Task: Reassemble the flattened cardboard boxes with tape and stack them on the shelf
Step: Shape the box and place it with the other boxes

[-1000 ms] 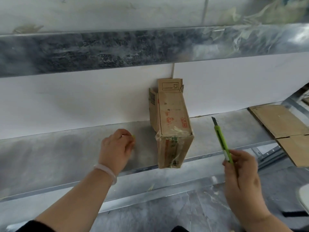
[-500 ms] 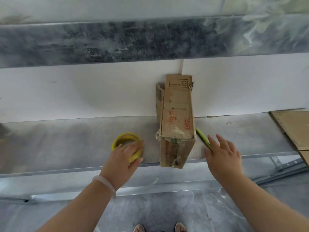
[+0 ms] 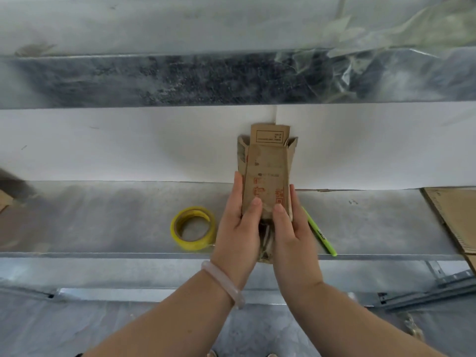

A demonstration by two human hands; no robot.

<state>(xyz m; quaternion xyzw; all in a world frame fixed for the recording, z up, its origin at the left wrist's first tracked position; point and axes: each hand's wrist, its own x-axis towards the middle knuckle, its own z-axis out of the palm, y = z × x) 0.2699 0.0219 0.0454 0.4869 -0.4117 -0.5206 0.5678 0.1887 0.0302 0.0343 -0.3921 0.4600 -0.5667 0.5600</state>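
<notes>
Tools down now, the yellow tape roll [image 3: 193, 229] and green utility knife [image 3: 319, 233] dropped on the metal shelf [image 3: 103, 215], and the left hand [image 3: 238, 228] and right hand [image 3: 291, 233] close in, fingers [image 3: 238, 181] clasping the cardboard box [image 3: 268, 176] standing between them, ready for stacking.

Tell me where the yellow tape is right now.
In the head view, the tape lies on the metal shelf near its front edge, just left of the left hand, which grips the box.
</notes>
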